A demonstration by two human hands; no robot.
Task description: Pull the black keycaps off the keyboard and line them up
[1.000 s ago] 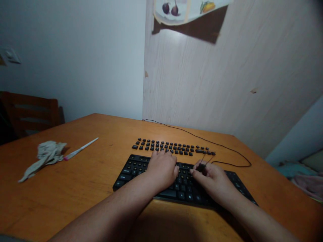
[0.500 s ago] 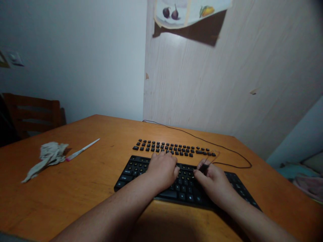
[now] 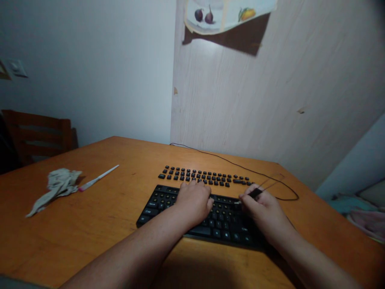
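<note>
A black keyboard (image 3: 201, 231) lies across the table in front of me, its upper rows showing bare stems where caps are off. My left hand (image 3: 194, 202) rests flat on its middle, fingers stretched over the back edge. In my right hand (image 3: 260, 206) a wire keycap puller (image 3: 255, 193) is pinched between thumb and fingers; its thin wires stick out up and to the right. The puller's other end sits over the upper right keys, where small details are hard to make out. Behind the keyboard, loose black keycaps (image 3: 194, 176) stand in neat rows.
A crumpled pale cloth (image 3: 61, 186) and a thin white brush (image 3: 99, 177) lie at the left. The black cable (image 3: 237, 163) runs along the back and loops at the right. A wooden chair (image 3: 39, 136) stands beyond the left edge, and the wall is behind the table.
My right hand has shifted right along the keyboard and turned, so the puller's wires tilt further right. My left hand stays where it was.
</note>
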